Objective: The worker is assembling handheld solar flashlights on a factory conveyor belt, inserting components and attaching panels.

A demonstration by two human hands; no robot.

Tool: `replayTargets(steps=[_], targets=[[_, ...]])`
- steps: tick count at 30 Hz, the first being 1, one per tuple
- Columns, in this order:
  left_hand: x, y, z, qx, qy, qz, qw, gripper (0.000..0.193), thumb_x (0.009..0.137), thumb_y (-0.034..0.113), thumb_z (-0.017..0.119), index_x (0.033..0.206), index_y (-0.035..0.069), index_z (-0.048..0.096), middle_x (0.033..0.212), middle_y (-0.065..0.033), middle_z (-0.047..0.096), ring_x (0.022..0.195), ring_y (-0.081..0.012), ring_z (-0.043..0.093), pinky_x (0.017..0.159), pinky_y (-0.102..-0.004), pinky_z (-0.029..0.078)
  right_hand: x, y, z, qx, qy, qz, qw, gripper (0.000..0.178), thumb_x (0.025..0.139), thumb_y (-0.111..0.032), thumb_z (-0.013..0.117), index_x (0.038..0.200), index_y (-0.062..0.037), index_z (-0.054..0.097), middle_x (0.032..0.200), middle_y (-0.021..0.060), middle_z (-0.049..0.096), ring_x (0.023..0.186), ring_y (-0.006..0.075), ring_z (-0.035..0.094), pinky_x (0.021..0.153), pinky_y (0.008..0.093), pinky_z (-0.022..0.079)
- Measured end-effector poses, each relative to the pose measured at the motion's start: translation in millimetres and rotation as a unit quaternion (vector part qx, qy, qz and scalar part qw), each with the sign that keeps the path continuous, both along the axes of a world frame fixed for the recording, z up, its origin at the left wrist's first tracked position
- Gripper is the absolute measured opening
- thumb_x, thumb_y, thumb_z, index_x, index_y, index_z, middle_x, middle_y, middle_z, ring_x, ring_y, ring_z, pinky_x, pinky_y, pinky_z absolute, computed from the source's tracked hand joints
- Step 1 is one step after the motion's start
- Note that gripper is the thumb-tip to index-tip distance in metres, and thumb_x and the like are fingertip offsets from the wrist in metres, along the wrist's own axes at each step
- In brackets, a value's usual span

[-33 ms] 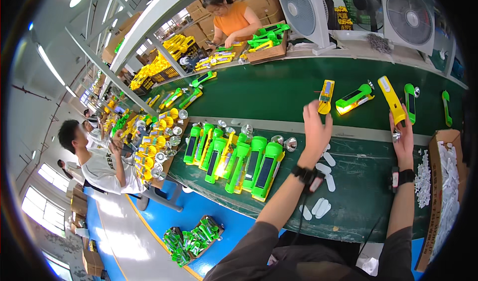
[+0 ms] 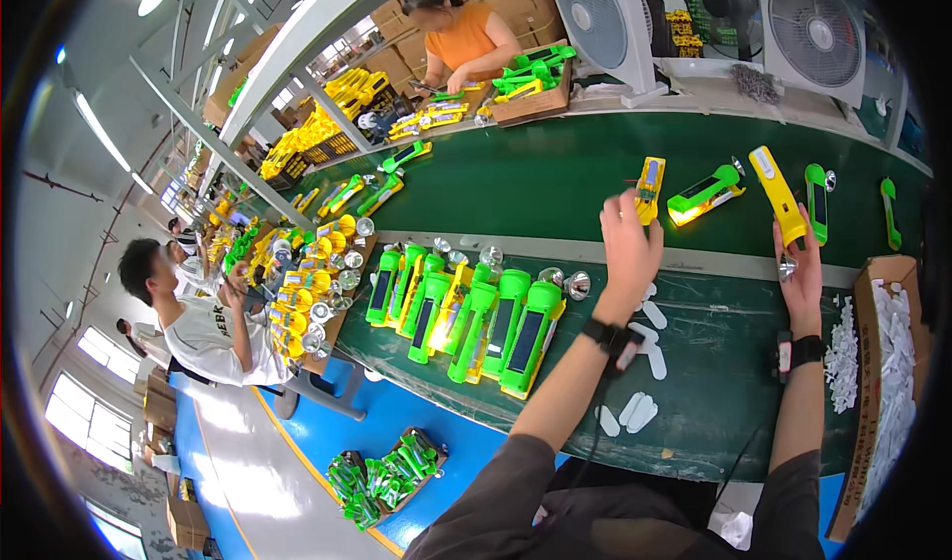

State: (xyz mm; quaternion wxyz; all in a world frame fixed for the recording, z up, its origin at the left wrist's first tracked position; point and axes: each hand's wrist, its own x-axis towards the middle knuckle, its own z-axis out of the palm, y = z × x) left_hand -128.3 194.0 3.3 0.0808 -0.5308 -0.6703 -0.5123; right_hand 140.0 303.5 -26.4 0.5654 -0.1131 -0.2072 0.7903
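One open yellow flashlight half point(image 2: 650, 185) held in left hand point(image 2: 631, 252), yellow flashlight casing point(image 2: 776, 191) in right hand point(image 2: 801, 274); long axes converge forward.

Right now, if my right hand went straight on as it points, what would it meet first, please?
Probably the green flashlight just ahead, past the yellow casing your right hand holds; depth is unclear.

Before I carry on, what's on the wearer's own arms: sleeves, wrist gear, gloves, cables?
The left hand and right hand are ungloved. The left sleeve and right sleeve are short and dark grey. A black left wristband and matching right wristband each carry a small boxy module. A thin dark cable runs down from near the left one. Module markings are too small to read.
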Motion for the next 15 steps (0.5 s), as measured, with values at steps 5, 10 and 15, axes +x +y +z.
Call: replayTargets(steps=[5, 10, 15], targets=[[-19.8, 45.4, -2.2, -0.193, 0.291, 0.193, 0.917, 0.064, 0.076, 0.032, 0.067, 0.129, 0.008, 0.039, 0.125, -0.0277, 0.044, 0.12, -0.0407, 0.042, 0.094, -0.048, 0.038, -2.4, 2.9, -5.4, 0.043, -0.003, 0.072, 0.996, 0.042, 0.097, -0.025, 0.046, 0.137, -0.0125, 0.042, 0.131, 0.018, 0.043, 0.114, 0.025, 0.051, 0.096, 0.0297, 0.047], [-42.0, 68.1, -21.3, -0.377, 0.256, 0.049, 0.889, 0.068, 0.081, 0.037, 0.06, 0.134, 0.007, 0.032, 0.107, -0.0202, 0.056, 0.098, -0.0359, 0.058, 0.085, -0.0484, 0.044, -11.6, -1.1, 1.7, 0.002, 0.017, 0.025, 1.0, 0.04, 0.097, -0.024, 0.046, 0.135, -0.0119, 0.044, 0.132, 0.0181, 0.042, 0.115, 0.0258, 0.05, 0.098, 0.029, 0.045], [-34.6, 77.5, -21.1, -0.401, 0.235, 0.032, 0.885, 0.07, 0.083, 0.03, 0.055, 0.14, 0.003, 0.023, 0.112, -0.0232, 0.051, 0.096, -0.0371, 0.058, 0.073, -0.0444, 0.052, -10.1, 0.5, 0.8, -0.01, 0.03, 0.005, 0.999, 0.038, 0.097, -0.021, 0.046, 0.133, -0.0097, 0.046, 0.132, 0.0202, 0.039, 0.115, 0.0278, 0.05, 0.099, 0.0307, 0.045]])
